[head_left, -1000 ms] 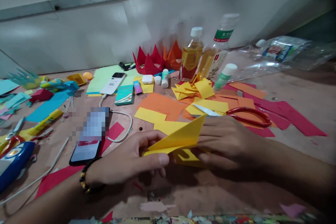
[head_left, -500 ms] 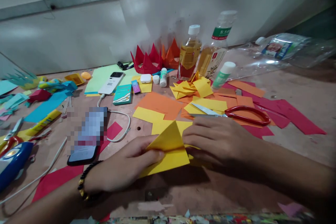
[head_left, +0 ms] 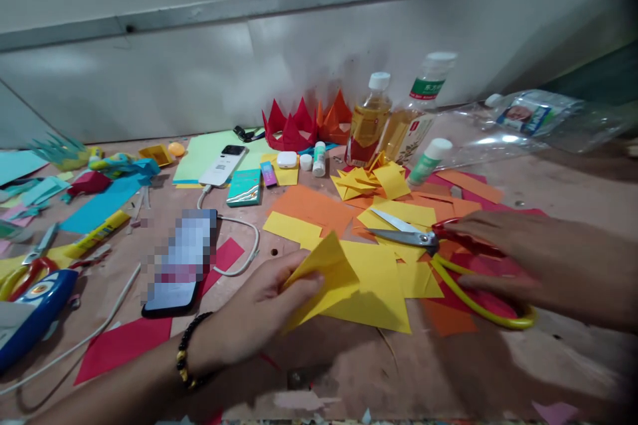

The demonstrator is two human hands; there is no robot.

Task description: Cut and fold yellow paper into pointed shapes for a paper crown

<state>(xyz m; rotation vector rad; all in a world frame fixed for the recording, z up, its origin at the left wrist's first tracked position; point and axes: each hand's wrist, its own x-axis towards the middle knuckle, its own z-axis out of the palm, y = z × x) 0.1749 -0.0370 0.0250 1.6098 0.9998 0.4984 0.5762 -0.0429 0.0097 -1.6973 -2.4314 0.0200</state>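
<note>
Between the thumb and fingers of my left hand (head_left: 269,305) is a folded piece of yellow paper (head_left: 331,279), its pointed corner facing up. Flat on the table just beyond it lies a larger yellow sheet (head_left: 371,285). My right hand (head_left: 503,252) grips the scissors (head_left: 461,285), with fingers at the red handle loop and the thumb at the yellow one. The blades stand apart and point left over yellow paper pieces. Part of the red loop is hidden by my fingers.
Two tea bottles (head_left: 369,123) and a glue stick (head_left: 431,163) stand behind the paper. Red and orange paper crowns (head_left: 290,127) rest by the wall. A phone (head_left: 182,265) with a cable lies left. Another pair of scissors (head_left: 30,272) and a blue tool (head_left: 37,315) sit far left.
My right hand has left the yellow paper, moved right and taken hold of the scissors, whose handles are now spread. My left hand keeps the folded paper. The view has shifted slightly.
</note>
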